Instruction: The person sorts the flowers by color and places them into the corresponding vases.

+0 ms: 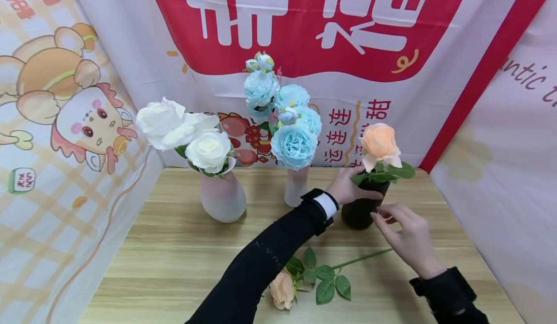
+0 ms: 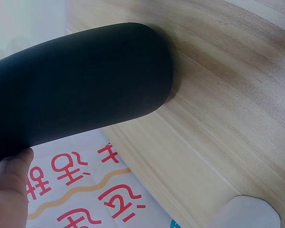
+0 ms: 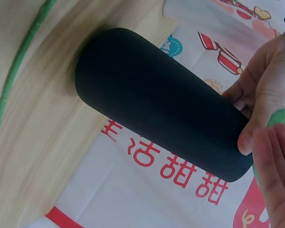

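A black vase (image 1: 358, 213) stands on the table, with a peach rose (image 1: 379, 145) and green leaves showing above its mouth. My left hand (image 1: 348, 188) grips the vase near its top; the right wrist view shows the thumb (image 3: 251, 135) laid along its side. Just in front of the vase is my right hand (image 1: 409, 237), fingers loosely bent, with nothing seen between them. Below the hands lies a second peach rose (image 1: 283, 289) on the tabletop, its green stem (image 1: 363, 257) pointing right. My left forearm hides part of that flower's surroundings.
Left of the hands, a pink-and-white vase (image 1: 224, 196) holds white roses (image 1: 209, 151). Between it and the black vase, a slim pale vase (image 1: 297, 188) holds light blue flowers (image 1: 293, 146). Printed cloth (image 1: 209, 84) hangs behind and beside the wooden table (image 1: 174, 261).
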Demonstrator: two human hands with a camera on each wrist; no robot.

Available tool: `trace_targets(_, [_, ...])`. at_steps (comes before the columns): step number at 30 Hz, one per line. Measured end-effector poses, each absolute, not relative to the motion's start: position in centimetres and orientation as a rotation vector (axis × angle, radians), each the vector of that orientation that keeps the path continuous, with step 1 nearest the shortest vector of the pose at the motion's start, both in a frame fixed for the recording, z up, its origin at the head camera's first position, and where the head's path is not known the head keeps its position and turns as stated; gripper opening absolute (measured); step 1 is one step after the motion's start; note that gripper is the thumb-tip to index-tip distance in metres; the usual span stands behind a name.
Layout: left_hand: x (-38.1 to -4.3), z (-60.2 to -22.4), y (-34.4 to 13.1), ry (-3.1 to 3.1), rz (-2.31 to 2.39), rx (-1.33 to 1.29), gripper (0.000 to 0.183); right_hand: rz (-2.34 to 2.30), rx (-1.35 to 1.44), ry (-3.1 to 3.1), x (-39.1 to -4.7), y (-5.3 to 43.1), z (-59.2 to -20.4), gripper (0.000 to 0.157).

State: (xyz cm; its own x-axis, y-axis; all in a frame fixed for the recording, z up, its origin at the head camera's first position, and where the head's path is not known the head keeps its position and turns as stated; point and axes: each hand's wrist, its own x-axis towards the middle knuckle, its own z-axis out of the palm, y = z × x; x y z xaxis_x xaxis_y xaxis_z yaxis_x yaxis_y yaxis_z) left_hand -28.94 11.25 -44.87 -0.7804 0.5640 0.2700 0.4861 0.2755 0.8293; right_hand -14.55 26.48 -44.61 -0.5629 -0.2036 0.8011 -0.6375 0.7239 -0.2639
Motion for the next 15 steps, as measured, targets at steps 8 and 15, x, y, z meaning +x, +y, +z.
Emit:
trace_targets(8, [-28.9, -44.9, 11.2, 2.467, 1.530, 0.952, 0.074, 0.747, 0.772, -2.374, -13.7, 25.9, -46.0, 0.018])
trace_targets(15, [-29.0, -44.9, 11.2, 2.475, 1.528, 0.954, 0.076, 0.705, 0.871, -2.548, -13.5, 24.9, -47.7, 0.017])
